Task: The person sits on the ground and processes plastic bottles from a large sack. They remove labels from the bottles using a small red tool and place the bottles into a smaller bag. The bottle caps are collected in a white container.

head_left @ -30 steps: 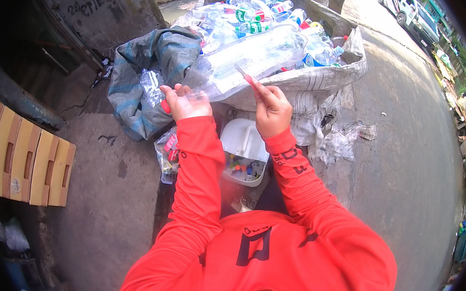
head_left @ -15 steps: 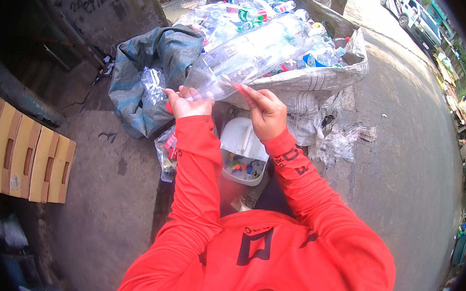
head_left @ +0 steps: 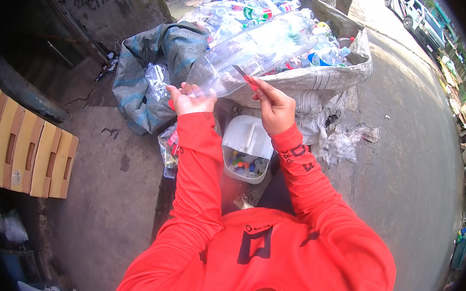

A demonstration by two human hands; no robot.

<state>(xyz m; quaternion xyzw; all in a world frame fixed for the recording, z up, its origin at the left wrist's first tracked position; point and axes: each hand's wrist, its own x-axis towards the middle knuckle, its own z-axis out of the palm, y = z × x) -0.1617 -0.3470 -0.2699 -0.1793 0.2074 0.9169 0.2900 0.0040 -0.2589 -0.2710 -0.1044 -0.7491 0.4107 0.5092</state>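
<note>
My left hand (head_left: 193,99), palm up, grips the near end of a long, clear plastic piece (head_left: 259,44); whether it is a big bottle or a bag I cannot tell. The piece slopes up and to the right over a heap of bottles. In my right hand (head_left: 274,106) is a small knife (head_left: 244,76) with a red handle. Its blade points up and left, close to the plastic's right edge. Between my forearms stands a white container (head_left: 254,134) holding several coloured bottle caps (head_left: 248,165).
A large whitish woven sack (head_left: 324,79) full of plastic bottles (head_left: 256,12) stands ahead. Left of it is a grey-blue sack (head_left: 131,92) with clear plastic inside. Yellowish slatted boards (head_left: 25,147) stand at the left. A vehicle (head_left: 420,23) is parked far right.
The knife blade now shows; my right hand has shifted slightly right and down, away from the plastic. My left hand keeps its grip. The whole view has shifted a little.
</note>
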